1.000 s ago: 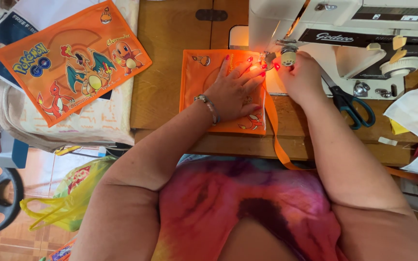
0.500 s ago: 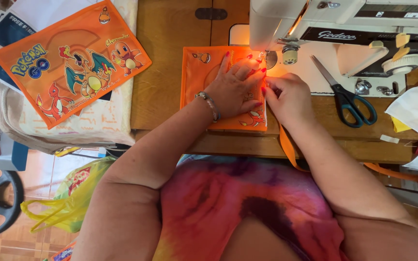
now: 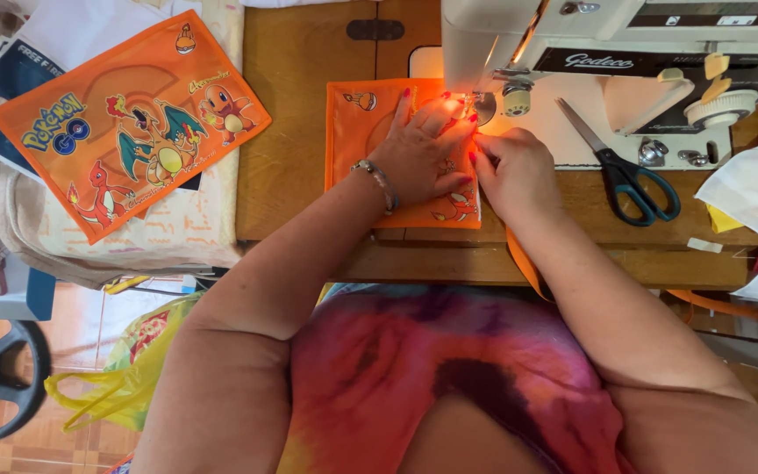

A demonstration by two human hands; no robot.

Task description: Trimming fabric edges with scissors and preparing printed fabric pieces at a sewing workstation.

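We're at the white sewing machine (image 3: 572, 53), mid-seam by the look of it. The orange printed fabric panel with cartoon creatures (image 3: 370, 140) lies flat on the wooden sewing table (image 3: 300, 132), just left of the machine's needle end, with its right edge running under the presser foot area.

Left hand (image 3: 418, 149): fingers spread, palm down, pressing the panel flat. No grasp, it's a hold-down. Silver bracelet (image 3: 379, 184) on that wrist.

Right hand (image 3: 515, 171): fingers curled at the panel's right edge, directly in front of the machine. Looks like a pinch on the hem or on the orange strip (image 3: 524, 263) that hangs off the table edge below the machine, but we can't tell which; the fingertips are hidden.

Step in hand, our read: guiding the edge into the needle. The next move calls for steady feed, both hands tracking the fabric together, and fingertips kept clear of the needle, which sits very near them.

Materials:
- Panel: thin, smooth, slightly stiff sheet, rectangular, lies without wrinkles.
- A second, larger orange printed fabric panel (image 3: 129, 123) well left of the machine, tilted, resting on a stack of pale cloth (image 3: 89, 237).
- Scissors with teal-and-black handles (image 3: 629, 171) on the machine bed, to the right of the needle, blades shut.
- Table: varnished brown wood with a hinged flap.
- Machine: glossy painted metal, lamp lit over the needle.
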